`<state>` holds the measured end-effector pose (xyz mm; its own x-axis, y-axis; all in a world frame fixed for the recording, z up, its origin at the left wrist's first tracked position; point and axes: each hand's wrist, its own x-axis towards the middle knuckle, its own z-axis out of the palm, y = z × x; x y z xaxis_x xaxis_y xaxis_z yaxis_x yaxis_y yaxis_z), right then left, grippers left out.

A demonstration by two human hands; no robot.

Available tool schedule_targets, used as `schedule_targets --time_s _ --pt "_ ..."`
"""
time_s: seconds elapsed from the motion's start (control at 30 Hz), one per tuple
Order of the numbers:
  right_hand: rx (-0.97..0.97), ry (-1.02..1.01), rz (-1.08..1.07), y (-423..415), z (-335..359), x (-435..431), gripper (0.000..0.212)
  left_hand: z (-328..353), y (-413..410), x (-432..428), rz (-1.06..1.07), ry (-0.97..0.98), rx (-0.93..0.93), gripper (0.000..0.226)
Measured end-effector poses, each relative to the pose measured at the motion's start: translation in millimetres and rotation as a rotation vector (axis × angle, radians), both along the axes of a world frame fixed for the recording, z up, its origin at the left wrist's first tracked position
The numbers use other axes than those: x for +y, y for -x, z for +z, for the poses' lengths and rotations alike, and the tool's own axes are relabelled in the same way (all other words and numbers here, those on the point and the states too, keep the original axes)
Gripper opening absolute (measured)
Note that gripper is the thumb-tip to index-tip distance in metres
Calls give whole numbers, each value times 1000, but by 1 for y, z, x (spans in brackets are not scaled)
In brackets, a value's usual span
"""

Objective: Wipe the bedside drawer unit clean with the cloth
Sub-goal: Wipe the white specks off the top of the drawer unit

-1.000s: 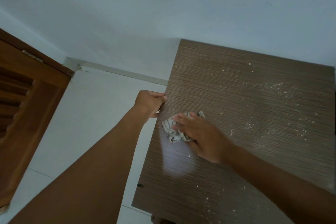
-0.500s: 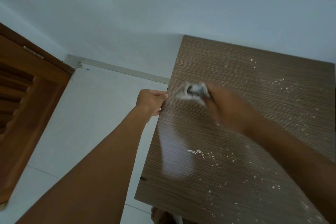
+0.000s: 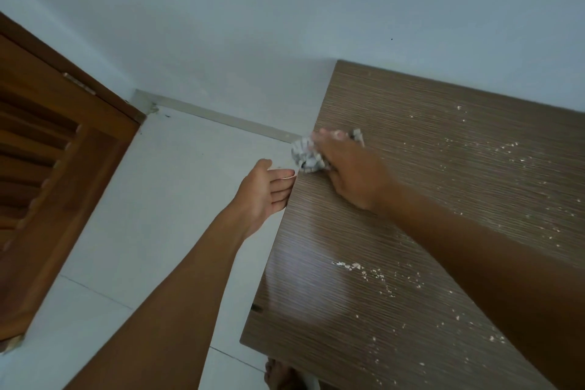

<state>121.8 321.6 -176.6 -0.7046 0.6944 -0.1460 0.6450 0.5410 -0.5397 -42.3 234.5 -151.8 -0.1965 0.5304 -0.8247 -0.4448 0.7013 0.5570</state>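
Observation:
The brown wood-grain top of the bedside drawer unit (image 3: 443, 187) fills the right half of the view, speckled with pale crumbs. My right hand (image 3: 351, 171) presses a crumpled checked cloth (image 3: 305, 153) at the top's left edge, where part of the cloth hangs over the side. My left hand (image 3: 264, 195) is cupped, palm up, against that same edge just below the cloth, fingers apart and holding nothing.
A white wall (image 3: 285, 9) runs behind the unit. White floor tiles (image 3: 158, 215) lie to its left, with a brown louvred wooden door (image 3: 47, 184) at far left. A bare foot (image 3: 281, 377) shows under the unit's front edge.
My right hand swept the cloth from the near left part of the top up and leftward to the left edge. My left hand let go of the edge and opened palm up beside it.

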Motion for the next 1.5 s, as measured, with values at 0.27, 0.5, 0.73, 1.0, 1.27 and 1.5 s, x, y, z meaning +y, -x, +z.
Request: schedule_targets --time_s 0.27,0.5,0.73,1.0,1.27,1.5 --pt "35 63 388 -69 -1 -121 56 14 -5 17 -431 26 459 40" --pt "166 309 13 -103 59 -122 34 7 -43 37 -1064 -313 1119 84" --pt "103 54 -337 -142 101 -9 10 2 -63 61 -1311 -120 1020 110" --pt "-40 -372 -359 -136 69 107 31 2 -70 67 -1220 -37 993 109" --pt "-40 -101 -236 -117 -19 125 50 4 -72 70 -1226 -17 980 108" --pt "80 -110 -48 -111 -18 57 53 9 -69 69 -1254 -33 951 109"
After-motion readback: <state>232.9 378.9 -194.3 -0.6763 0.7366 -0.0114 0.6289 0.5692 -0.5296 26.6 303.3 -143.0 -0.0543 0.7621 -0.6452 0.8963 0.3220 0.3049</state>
